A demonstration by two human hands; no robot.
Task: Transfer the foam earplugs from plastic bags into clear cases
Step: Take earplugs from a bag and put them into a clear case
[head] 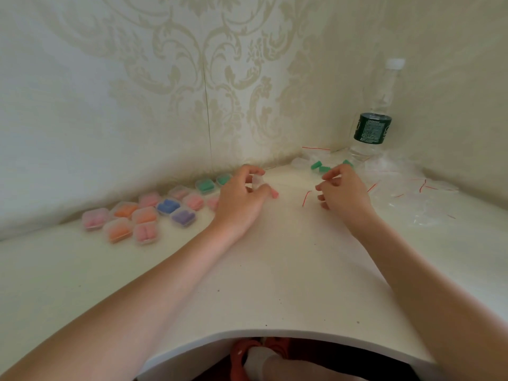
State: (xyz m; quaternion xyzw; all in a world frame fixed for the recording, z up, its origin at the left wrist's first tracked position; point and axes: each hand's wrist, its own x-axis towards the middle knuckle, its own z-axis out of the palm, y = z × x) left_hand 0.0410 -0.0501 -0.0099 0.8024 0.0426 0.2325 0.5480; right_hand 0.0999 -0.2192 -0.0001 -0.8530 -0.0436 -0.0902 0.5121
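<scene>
My left hand [242,196] holds a small clear case [258,182] between thumb and fingers, just above the white table. A pink earplug [274,194] lies on the table right beside that hand. My right hand [342,188] hovers to the right with fingers curled and pinched; a clear bag with a red strip [306,198] lies by it, and whether the hand grips it is unclear. Loose green earplugs [320,166] lie beyond the right hand. Several filled cases [143,215], pink, orange, blue, purple and green, sit grouped at the left.
A clear water bottle [373,127] with a dark green label stands in the back right corner. Empty plastic bags with red strips [417,196] are piled at the right. Patterned walls close the table's back and right sides. The table's front edge [275,332] curves near me.
</scene>
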